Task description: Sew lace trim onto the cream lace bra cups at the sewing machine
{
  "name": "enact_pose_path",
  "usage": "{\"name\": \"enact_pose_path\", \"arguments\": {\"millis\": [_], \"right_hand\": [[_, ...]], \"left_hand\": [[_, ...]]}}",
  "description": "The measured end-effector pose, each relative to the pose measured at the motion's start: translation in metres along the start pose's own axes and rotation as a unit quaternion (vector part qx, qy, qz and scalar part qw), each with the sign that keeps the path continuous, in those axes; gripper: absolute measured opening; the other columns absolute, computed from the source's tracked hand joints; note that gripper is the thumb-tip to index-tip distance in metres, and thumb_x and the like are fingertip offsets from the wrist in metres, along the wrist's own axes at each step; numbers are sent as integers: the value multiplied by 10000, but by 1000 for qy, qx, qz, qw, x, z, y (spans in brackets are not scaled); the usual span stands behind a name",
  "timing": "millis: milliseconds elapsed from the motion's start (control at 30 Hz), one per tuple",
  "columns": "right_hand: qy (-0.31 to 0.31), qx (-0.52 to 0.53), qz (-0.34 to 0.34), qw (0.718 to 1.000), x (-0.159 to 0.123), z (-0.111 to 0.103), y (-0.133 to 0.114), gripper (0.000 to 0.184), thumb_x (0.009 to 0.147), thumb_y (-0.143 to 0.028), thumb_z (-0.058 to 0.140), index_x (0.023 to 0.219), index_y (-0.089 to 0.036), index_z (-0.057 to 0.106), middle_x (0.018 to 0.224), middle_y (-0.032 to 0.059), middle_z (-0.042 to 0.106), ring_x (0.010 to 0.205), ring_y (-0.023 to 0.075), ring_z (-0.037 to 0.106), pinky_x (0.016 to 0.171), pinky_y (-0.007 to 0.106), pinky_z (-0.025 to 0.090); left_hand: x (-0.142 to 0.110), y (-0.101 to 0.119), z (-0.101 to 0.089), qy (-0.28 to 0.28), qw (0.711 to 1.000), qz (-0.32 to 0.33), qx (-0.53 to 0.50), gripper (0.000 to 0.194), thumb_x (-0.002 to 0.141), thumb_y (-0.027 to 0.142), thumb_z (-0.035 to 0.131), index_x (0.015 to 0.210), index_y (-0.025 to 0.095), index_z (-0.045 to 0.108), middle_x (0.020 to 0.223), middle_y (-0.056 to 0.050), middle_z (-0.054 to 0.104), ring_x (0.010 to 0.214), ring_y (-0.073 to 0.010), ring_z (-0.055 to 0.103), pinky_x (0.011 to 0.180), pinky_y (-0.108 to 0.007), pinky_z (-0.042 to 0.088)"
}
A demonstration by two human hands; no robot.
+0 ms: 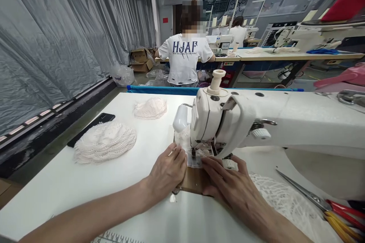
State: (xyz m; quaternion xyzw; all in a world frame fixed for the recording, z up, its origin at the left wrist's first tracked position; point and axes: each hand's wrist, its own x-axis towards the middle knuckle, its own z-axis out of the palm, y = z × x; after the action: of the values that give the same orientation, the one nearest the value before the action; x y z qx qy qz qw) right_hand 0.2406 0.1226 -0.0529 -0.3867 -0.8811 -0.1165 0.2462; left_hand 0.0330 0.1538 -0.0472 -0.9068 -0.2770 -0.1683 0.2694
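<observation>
A white sewing machine (pixel 273 121) stands over the table, its presser foot (pixel 194 153) down near a pale lace piece (pixel 182 138). Just left of the foot, my left hand (pixel 169 169) is closed, its curled fingertips at the near edge of that lace. My right hand (pixel 230 180) lies with fingers stretched out, their tips close to the right side of the foot. Between both hands shows a brown plate (pixel 195 180) on the machine bed. Part of the lace is hidden behind the machine head and my fingers.
A pile of lace pieces (pixel 105 142) overlaps a black phone-like object (pixel 95 123) at left. Another lace piece (pixel 150 108) lies farther back. Scissors (pixel 302 190) and white lace (pixel 288 201) are at right. A ruler (pixel 116 237) shows in front. A person (pixel 184 59) sits ahead.
</observation>
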Motion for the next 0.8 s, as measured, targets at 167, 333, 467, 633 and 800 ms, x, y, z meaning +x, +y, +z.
{"name": "enact_pose_path", "arguments": {"millis": [167, 333, 467, 633, 800], "right_hand": [[2, -17, 14, 1000, 3, 2, 3, 372, 967, -395, 320, 1033, -150, 592, 861, 97, 700, 779, 214, 611, 854, 436, 296], [9, -40, -2, 999, 7, -1, 0, 385, 962, -405, 330, 1020, -127, 589, 904, 110, 697, 698, 201, 605, 834, 437, 308], [23, -31, -37, 999, 6, -4, -10, 283, 937, -328, 420, 1009, -116, 593, 965, 118, 679, 802, 236, 599, 777, 412, 349], [33, 16, -107, 994, -1, -10, -21, 245, 898, -43, 378, 904, -134, 605, 920, 83, 674, 819, 200, 575, 672, 332, 386], [22, 62, -145, 987, 1, -16, -25, 291, 903, -19, 322, 926, -109, 597, 841, 92, 653, 751, 184, 571, 594, 309, 406]], "left_hand": [[12, -12, 11, 6, 1000, -1, -14, 237, 827, -52, 390, 868, 99, 568, 796, -51, 600, 826, -160, 582, 869, -342, 438], [7, -12, -1, -19, 999, 14, -26, 279, 788, -75, 388, 635, 138, 483, 660, -25, 558, 598, -132, 531, 702, -309, 450], [-25, 11, -36, -34, 999, 16, -15, 209, 768, -66, 418, 799, 97, 545, 958, -137, 631, 655, -150, 556, 719, -328, 433], [-71, 29, -72, -146, 987, 30, -56, 151, 782, 29, 463, 873, 126, 536, 1007, -131, 630, 641, -160, 543, 690, -331, 410], [-50, 13, -83, -194, 962, -73, -177, 93, 877, 117, 454, 882, 171, 529, 808, -13, 632, 637, -149, 520, 672, -317, 389]]}}
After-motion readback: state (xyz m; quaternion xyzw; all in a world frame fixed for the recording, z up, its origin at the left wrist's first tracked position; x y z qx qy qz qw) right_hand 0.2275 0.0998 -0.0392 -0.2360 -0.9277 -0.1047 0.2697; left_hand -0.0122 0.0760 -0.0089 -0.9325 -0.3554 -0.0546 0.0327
